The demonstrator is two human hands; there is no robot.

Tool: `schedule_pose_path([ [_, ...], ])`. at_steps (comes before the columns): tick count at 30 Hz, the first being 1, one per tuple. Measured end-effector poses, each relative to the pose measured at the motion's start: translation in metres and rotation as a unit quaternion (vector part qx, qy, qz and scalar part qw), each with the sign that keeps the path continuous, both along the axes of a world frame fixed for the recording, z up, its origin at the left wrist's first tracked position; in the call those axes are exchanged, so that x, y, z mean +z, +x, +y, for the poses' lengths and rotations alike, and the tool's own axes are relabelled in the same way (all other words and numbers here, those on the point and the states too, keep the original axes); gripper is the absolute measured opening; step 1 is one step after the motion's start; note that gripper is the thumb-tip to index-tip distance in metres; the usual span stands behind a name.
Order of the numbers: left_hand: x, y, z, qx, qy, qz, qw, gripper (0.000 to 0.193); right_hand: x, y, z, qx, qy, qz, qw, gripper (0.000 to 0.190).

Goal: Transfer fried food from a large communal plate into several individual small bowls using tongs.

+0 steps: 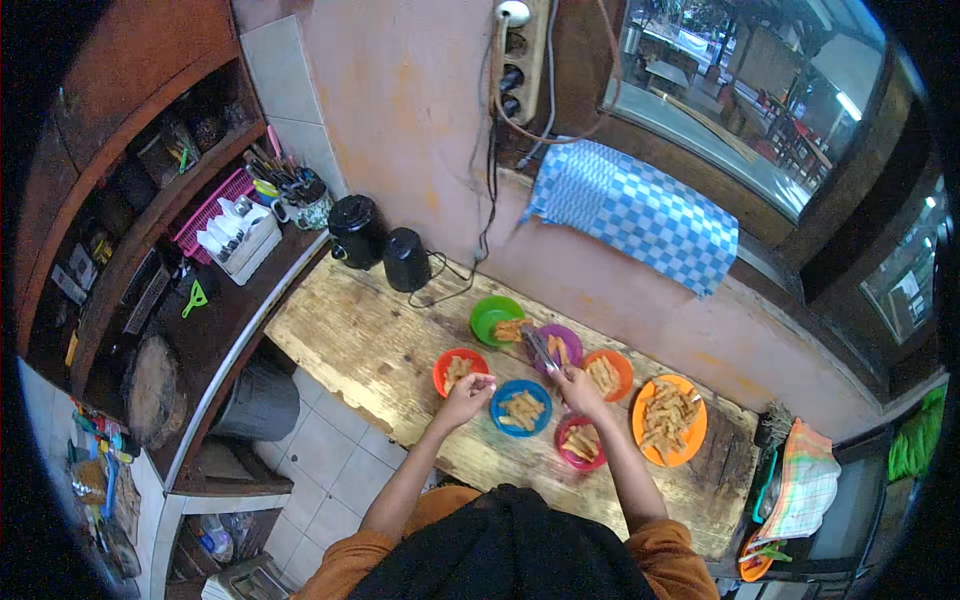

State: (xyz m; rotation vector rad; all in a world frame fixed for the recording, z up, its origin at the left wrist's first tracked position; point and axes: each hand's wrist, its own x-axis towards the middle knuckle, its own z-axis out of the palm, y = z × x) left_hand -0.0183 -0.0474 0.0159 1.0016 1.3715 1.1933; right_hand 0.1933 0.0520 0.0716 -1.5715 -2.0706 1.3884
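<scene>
My right hand (577, 388) is closed on metal tongs (538, 349), whose tips grip fried pieces (511, 329) at the edge of a green bowl (487, 311). My left hand (469, 397) hovers between a red bowl (441, 384) and a blue bowl (501, 423), fingertips pinched together; whether anything small is between them I cannot tell. Fried strips lie in the red and blue bowls, a purple bowl (574, 341) under the tongs, an orange bowl (625, 373) and a pink bowl (568, 455) by my right wrist. An orange plate (700, 427) at the right holds a larger heap.
The bowls stand on a worn wooden table (360, 322). Two black appliance parts (407, 260) with a cord stand by the wall. A checkered cloth (637, 217) hangs under the window. At left, a counter holds a white cutlery basket (251, 251) and a round chopping board (154, 390).
</scene>
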Motion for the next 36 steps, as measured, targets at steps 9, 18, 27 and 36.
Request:
schedule_pose_path([
  [9, -0.001, -0.046, 0.015, -0.041, -0.039, -0.024, 0.998, 0.023, -0.029, -0.081, 0.034, -0.010, -0.067, -0.077, 0.995, 0.053],
  [18, -0.014, -0.053, 0.039, -0.098, -0.015, -0.007, 0.995, 0.022, 0.009, -0.067, 0.018, -0.089, -0.148, -0.072, 0.982, 0.067],
  [27, -0.009, -0.012, 0.029, -0.170, 0.010, -0.002, 0.985, 0.029, 0.009, 0.005, -0.066, -0.154, -0.260, 0.189, 0.934, 0.046],
  [36, 0.003, 0.068, 0.020, -0.245, -0.053, 0.004, 0.968, 0.023, 0.014, 0.084, -0.132, -0.244, -0.251, 0.226, 0.909, 0.045],
])
